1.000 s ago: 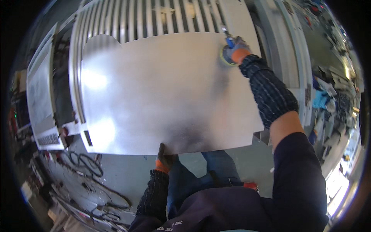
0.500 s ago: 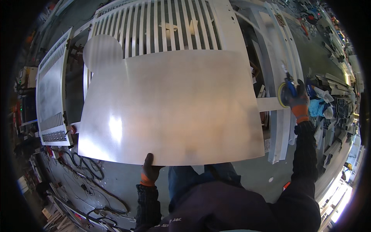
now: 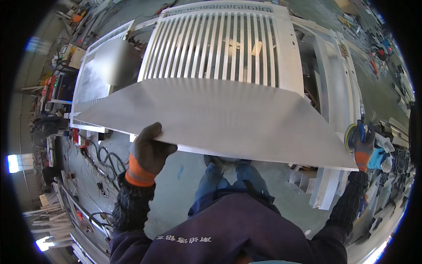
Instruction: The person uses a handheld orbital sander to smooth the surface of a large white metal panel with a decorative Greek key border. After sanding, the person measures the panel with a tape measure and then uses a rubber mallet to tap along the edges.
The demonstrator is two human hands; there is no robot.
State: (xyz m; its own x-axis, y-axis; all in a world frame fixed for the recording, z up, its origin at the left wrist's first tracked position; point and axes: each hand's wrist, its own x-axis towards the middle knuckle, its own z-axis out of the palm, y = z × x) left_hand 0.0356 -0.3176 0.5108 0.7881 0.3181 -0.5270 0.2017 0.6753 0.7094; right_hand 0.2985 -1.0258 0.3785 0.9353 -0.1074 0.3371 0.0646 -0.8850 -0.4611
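A large smooth sheet of metal (image 3: 220,114) is tilted in front of me, its near edge raised off the frame below. My left hand (image 3: 151,149), in a dark glove with an orange cuff, grips that near edge with the thumb on top; the fingers underneath are hidden. Far to the right, beyond the sheet's corner, my gloved right hand (image 3: 364,143) is wrapped round a blue hand-held disc sander (image 3: 355,135) with a yellow-rimmed pad. The sander is beside the pale metal rails.
Under the sheet's far side lies a white slatted metal panel (image 3: 211,48) with scraps of tape between its slats. Another panel (image 3: 83,88) stands at the left. Pale rails (image 3: 336,88) run along the right. Cables (image 3: 107,160) lie on the floor at left.
My left hand has lifted the sheet's near edge, and the sheet now tilts where it lay flat. The right hand still holds the sander; the whole view has shifted.
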